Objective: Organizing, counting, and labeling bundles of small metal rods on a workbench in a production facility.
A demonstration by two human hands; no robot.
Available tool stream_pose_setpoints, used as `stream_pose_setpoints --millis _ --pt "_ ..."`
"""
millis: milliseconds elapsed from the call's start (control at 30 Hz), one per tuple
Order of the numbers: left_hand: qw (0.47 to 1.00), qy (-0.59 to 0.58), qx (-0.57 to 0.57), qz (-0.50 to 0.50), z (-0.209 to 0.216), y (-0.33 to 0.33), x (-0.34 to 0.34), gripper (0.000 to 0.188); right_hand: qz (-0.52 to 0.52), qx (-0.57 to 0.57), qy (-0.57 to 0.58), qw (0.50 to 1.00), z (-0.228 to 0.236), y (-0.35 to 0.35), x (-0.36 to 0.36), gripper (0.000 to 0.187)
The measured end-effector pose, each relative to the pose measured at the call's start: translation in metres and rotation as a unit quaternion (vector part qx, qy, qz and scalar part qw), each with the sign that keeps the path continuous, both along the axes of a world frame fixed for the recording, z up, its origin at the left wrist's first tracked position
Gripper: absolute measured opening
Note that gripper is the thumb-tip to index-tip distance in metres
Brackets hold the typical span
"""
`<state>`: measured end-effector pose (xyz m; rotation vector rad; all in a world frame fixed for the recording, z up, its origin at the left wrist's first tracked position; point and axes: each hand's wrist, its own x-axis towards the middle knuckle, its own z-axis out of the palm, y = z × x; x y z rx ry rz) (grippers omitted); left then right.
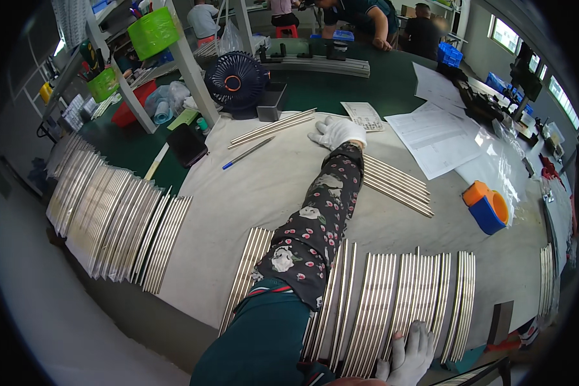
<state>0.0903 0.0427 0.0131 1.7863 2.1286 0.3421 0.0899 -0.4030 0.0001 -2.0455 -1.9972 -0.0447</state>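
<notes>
My left hand [338,132], in a white glove, is stretched far across the cloth-covered table. Its fingers are apart and it seems to hold nothing. It lies between a small bundle of thin metal rods [270,127] and a fanned group of metal rods [397,185]. A printed slip [363,116] is just beyond it. Close to me, my right hand [410,356], gloved with a fingertip bare, rests open on a wide row of metal rods [374,302]. My left sleeve covers part of that row.
Wrapped rod bundles [103,206] line the left edge. A blue pen [248,153], black phone [186,145], fan [237,82] and metal box [272,101] stand farther back. Paper sheets [434,141] and an orange-blue tape dispenser [487,207] lie right. Other people work beyond the table.
</notes>
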Motion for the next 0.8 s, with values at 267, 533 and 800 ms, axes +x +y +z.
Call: stream_pose_setpoints --millis 267,533,800 --pt "0.968 -0.132 0.183 -0.109 -0.003 0.005 -0.025 0.034 -0.038 -0.014 0.009 0.999 0.009 -0.003 -0.002 0.057" --pt "0.843 -0.308 0.178 -0.402 0.04 -0.046 -0.19 0.013 -0.049 0.041 0.025 0.998 0.004 0.001 -0.014 0.049" --pt "0.86 -0.403 0.061 -0.307 0.033 -0.096 -0.279 0.017 -0.05 0.036 -0.027 0.998 -0.002 0.002 -0.016 0.054"
